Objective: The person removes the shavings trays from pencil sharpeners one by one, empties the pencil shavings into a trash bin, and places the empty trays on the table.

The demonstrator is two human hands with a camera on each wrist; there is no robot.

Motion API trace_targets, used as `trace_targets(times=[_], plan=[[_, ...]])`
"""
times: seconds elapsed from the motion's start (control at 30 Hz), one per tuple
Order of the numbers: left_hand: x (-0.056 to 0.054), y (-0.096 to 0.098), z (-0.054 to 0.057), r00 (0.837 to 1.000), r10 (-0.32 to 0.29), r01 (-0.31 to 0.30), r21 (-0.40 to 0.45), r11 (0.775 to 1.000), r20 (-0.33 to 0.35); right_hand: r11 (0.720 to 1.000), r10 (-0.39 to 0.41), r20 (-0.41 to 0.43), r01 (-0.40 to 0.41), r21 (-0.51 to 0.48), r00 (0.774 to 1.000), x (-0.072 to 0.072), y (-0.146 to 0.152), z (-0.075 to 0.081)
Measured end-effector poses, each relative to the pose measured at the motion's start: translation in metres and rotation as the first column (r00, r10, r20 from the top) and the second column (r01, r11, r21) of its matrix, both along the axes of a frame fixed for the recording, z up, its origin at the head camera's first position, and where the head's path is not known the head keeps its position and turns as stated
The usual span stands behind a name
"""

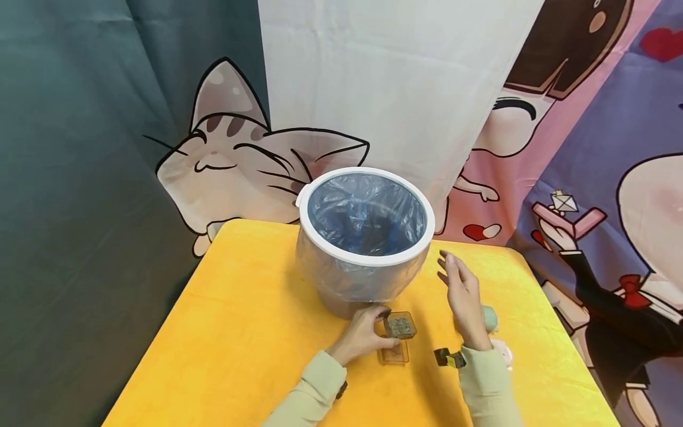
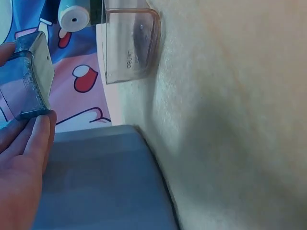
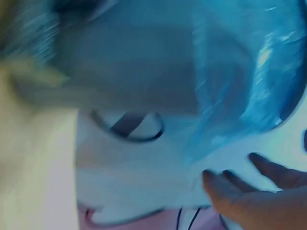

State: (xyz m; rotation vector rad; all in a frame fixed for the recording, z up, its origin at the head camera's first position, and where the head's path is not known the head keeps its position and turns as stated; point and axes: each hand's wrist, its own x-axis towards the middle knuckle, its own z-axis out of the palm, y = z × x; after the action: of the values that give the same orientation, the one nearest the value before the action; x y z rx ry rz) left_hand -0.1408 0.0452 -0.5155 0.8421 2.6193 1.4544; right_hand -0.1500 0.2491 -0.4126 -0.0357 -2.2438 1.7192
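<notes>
My left hand (image 1: 363, 335) grips a small see-through box (image 1: 401, 326) with grey crumbly bits in it, low in front of the bin. In the left wrist view the held box (image 2: 33, 76) shows a pale face with a tiny dark hole. Just below it on the table is a second clear plastic case (image 1: 393, 353), lettered in the left wrist view. My right hand (image 1: 464, 293) is raised beside the bin, fingers extended and holding nothing. The waste bin (image 1: 368, 258) has a white rim and a translucent bag liner (image 3: 230, 91).
A yellow cloth covers the table (image 1: 240, 308). Right of my right wrist lie a green cylindrical object (image 1: 489, 319) and a pinkish-white item (image 1: 503, 352), both partly hidden by the arm. Cartoon-printed curtains (image 1: 395, 77) hang behind the table.
</notes>
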Motion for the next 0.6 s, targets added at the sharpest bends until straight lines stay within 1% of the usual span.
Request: trace_targets(times=[0.07, 0.13, 0.2, 0.27, 0.3, 0.37, 0.43, 0.5, 0.6], plan=[[0.002, -0.004, 0.002, 1.000, 0.007, -0.007, -0.003, 1.000, 0.016, 0.991, 0.084, -0.026, -0.086, -0.098, 0.996, -0.002, -0.008, 0.015], [0.003, -0.009, 0.002, 0.999, 0.010, -0.010, 0.002, 1.000, 0.034, 0.973, 0.148, -0.034, -0.152, -0.174, 0.988, -0.006, -0.017, 0.028], [0.004, -0.015, 0.001, 0.999, 0.005, -0.006, 0.015, 1.000, 0.038, 0.952, 0.178, -0.036, -0.181, -0.248, 0.983, -0.012, -0.026, 0.037], [0.005, -0.020, -0.001, 1.000, -0.002, 0.001, 0.021, 1.000, 0.027, 0.932, 0.183, -0.046, -0.188, -0.311, 0.982, -0.019, -0.033, 0.043], [0.005, -0.022, -0.001, 1.000, -0.003, 0.003, 0.028, 1.000, 0.021, 0.928, 0.174, -0.044, -0.178, -0.326, 0.984, -0.022, -0.036, 0.046], [0.006, -0.026, -0.001, 1.000, -0.009, 0.009, 0.044, 0.999, -0.005, 0.928, 0.152, -0.048, -0.159, -0.337, 0.987, -0.028, -0.040, 0.049], [0.007, -0.030, 0.002, 1.000, -0.014, 0.015, 0.061, 0.998, -0.012, 0.942, 0.116, -0.060, -0.129, -0.309, 0.991, -0.033, -0.042, 0.050], [0.007, -0.036, 0.004, 1.000, -0.030, 0.030, 0.099, 0.995, -0.003, 0.959, 0.077, -0.061, -0.091, -0.269, 0.995, -0.037, -0.044, 0.049], [0.008, -0.047, 0.005, 0.998, -0.060, 0.056, 0.136, 0.989, 0.022, 0.978, 0.038, -0.055, -0.048, -0.204, 0.998, -0.040, -0.044, 0.042]])
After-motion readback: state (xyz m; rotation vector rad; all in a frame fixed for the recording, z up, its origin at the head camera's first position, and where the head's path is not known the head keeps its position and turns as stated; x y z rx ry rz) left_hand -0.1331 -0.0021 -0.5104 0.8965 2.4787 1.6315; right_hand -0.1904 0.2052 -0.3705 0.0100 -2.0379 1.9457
